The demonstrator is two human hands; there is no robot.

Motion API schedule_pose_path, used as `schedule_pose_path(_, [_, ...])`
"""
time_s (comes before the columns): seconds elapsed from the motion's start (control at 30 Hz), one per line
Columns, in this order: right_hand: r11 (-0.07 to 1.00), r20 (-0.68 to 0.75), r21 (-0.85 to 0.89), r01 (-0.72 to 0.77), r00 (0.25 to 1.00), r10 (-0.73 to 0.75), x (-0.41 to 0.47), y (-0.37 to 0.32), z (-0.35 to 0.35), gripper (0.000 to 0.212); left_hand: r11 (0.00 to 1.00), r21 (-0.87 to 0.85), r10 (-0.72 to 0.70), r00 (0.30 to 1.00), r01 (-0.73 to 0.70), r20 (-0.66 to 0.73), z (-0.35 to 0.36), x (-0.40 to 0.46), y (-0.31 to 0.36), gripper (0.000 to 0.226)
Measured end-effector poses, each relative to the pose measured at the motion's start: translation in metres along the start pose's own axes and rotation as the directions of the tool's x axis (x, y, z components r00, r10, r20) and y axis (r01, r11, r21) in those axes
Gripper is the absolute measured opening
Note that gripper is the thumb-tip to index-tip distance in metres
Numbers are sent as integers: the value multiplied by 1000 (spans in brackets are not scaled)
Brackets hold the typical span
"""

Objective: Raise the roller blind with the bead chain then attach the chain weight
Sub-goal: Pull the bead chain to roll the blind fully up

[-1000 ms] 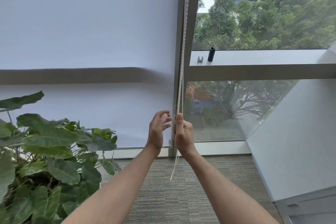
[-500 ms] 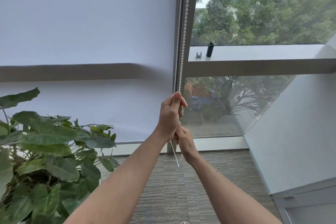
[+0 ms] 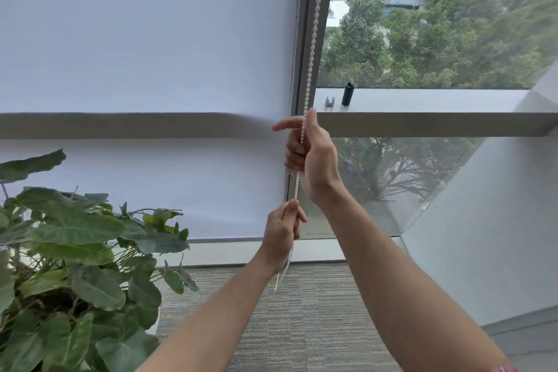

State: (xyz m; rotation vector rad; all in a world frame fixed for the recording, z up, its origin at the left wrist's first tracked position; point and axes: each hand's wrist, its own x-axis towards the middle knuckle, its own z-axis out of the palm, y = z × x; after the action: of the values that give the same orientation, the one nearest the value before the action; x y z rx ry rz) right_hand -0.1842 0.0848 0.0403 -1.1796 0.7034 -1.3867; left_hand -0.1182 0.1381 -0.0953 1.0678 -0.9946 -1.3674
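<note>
White bead chain (image 3: 311,48) hangs along the window frame (image 3: 314,24). Right hand (image 3: 314,157) is the upper grip, fingers curled round the chain; left hand (image 3: 282,231) pinches it just below. Two hands, one chain (two strands visible). One black cylinder (image 3: 347,94) and one small grey clip (image 3: 330,101) stand on the sill (image 3: 422,100). Roller blind (image 3: 145,69) is white, lowered.

White roller blind (image 3: 145,69) hung nearly fully lowered; white bead chain (image 3: 311,48) ran taut beside its right edge; black cylindrical chain weight (image 3: 347,94) stood upright at the sill's left end.
</note>
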Motion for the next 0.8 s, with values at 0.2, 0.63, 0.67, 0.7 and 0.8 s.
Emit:
schedule_pose_path(0.2, [957,-207,-250,150,957,-204,-17,19,6,59,998,57,-32,999,31,26,-7,-11,-14,42])
schedule_pose_path(0.63, [889,-273,-457,-16,954,-123,-64,99,-32,59,988,145,-50,998,46,30,-27,-4,10,85])
schedule_pose_path(0.67, [889,-276,-457,-38,956,-101,-69,105,-35,57,990,142,-15,1000,13,12,-25,-1,16,75])
schedule_pose_path(0.7, [887,-280,-459,-56,956,-85,-74,111,-37,55,990,136,22,1000,-23,8,-23,2,22,66])
schedule_pose_path(0.8, [881,-289,-463,-97,956,-47,-81,122,-38,55,990,72,117,990,-123,77,-10,9,43,55])
